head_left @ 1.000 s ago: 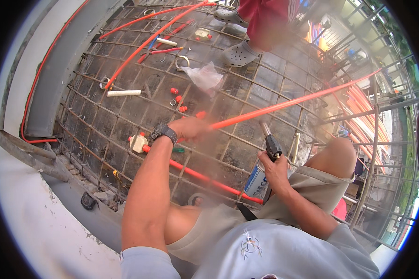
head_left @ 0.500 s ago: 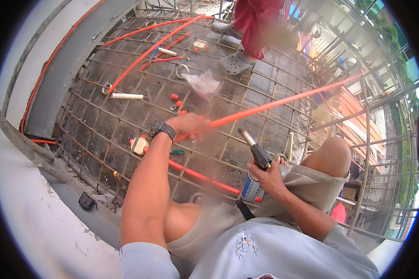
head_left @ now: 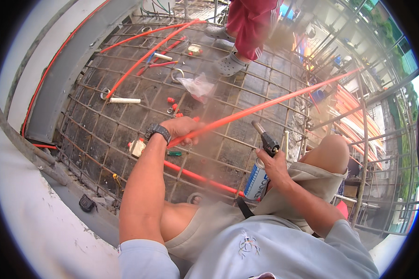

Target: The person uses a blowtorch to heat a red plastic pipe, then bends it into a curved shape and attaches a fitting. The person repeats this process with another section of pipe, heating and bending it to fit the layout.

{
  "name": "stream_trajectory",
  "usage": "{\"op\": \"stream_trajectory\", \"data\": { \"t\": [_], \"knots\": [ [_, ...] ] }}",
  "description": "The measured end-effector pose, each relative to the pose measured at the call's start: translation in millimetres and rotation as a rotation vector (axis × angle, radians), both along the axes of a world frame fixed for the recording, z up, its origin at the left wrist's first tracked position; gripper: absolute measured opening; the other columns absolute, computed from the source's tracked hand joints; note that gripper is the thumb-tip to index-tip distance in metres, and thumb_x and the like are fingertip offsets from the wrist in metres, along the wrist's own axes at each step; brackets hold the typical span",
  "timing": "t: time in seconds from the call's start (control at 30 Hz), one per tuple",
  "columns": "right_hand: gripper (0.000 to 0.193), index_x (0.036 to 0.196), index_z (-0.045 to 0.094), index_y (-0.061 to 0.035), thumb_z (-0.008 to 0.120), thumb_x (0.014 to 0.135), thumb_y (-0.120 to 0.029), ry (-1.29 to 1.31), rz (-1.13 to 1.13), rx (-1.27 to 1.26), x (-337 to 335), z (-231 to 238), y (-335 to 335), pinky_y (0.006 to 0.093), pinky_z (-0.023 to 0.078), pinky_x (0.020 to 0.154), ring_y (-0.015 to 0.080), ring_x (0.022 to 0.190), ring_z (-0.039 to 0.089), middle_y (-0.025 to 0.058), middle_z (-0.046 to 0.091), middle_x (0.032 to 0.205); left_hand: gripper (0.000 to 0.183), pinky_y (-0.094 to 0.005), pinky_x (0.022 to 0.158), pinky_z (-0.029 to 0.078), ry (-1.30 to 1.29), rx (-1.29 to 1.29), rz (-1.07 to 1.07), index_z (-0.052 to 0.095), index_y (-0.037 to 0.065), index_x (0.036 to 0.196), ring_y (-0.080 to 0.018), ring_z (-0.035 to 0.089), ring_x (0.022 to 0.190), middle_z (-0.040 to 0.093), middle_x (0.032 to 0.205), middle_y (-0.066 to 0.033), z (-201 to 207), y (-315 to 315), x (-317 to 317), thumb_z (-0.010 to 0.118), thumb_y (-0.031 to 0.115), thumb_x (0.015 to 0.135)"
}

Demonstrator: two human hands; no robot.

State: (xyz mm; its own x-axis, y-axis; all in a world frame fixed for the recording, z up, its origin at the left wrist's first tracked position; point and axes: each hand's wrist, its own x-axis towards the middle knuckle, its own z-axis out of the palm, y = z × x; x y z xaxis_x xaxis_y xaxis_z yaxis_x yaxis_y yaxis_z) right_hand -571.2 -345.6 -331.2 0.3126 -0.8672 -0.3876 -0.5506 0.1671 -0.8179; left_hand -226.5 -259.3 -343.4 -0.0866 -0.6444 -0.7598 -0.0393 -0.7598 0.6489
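My left hand (head_left: 180, 130), with a dark watch at the wrist, is closed round the near end of a long orange conduit pipe (head_left: 265, 108). From there the pipe slants up to the right, held above the rebar grid. A gas torch, its black head and metal nozzle (head_left: 264, 137) on a blue-and-white canister (head_left: 255, 182), is gripped in my right hand (head_left: 275, 166). The nozzle points up and to the left, below the pipe. No flame can be seen. Beneath my left hand lie a green object (head_left: 174, 153) and a cream box with red fittings (head_left: 137, 148).
A rebar grid (head_left: 102, 109) covers the dark floor panels. Red fittings (head_left: 171, 100), a white tube (head_left: 125, 100), a clear plastic bag (head_left: 198, 87) and more orange pipes (head_left: 142, 69) lie on it. Another person's grey clogs (head_left: 230, 64) stand ahead. Stacked orange pipes (head_left: 358, 123) lie right.
My right hand has turned the torch more upright and shifted slightly right, showing more of the canister. The conduit pipe's near end has moved slightly left with my left hand.
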Motion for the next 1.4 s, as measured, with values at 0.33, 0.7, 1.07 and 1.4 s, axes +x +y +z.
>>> {"op": "stream_trajectory", "data": {
  "t": [0.33,0.7,1.07,1.4],
  "knots": [
    [0.026,0.085,0.065,-0.0047,0.076,0.093,-0.026,-0.054,0.22,0.009,-2,20,-2,0.0305,0.042,0.057,0.0067,0.065,0.049,-0.0045,0.057,0.071,0.049,-0.0233,0.044,0.043,-0.076,-0.05,-0.03,0.072,0.001,0.106,-0.0048,0.051,0.045,0.067,0.068,-0.0027,8,-1,2,0.049,0.045,0.112],
    [0.025,0.088,0.068,-0.0053,0.078,0.094,-0.027,-0.062,0.177,0.038,-10,8,-7,0.0291,0.041,0.063,0.0064,0.07,0.05,-0.0047,0.059,0.076,0.045,-0.0226,0.047,0.045,-0.065,-0.046,-0.006,0.073,0.002,0.105,-0.0061,0.053,0.047,0.064,0.066,-0.0015,-3,-1,3,0.055,0.043,0.11],
    [0.027,0.086,0.067,-0.0036,0.078,0.093,-0.027,-0.116,0.114,0.033,-6,6,-3,0.029,0.04,0.059,0.0062,0.067,0.048,-0.0044,0.056,0.072,0.042,-0.0243,0.05,0.047,-0.223,0.029,-0.079,0.074,0.005,0.104,-0.0075,0.055,0.053,0.06,0.068,0.0029,-4,-3,-5,0.06,0.044,0.107],
    [0.031,0.085,0.064,-0.0037,0.079,0.092,-0.029,-0.061,0.234,0.098,0,7,1,0.03,0.04,0.062,0.0084,0.071,0.047,-0.0033,0.055,0.077,0.047,-0.0303,0.057,0.055,-0.278,0.047,-0.104,0.073,0.005,0.111,-0.0111,0.061,0.065,0.064,0.082,-0.0005,-13,-1,-4,0.06,0.049,0.106]
  ]
}}
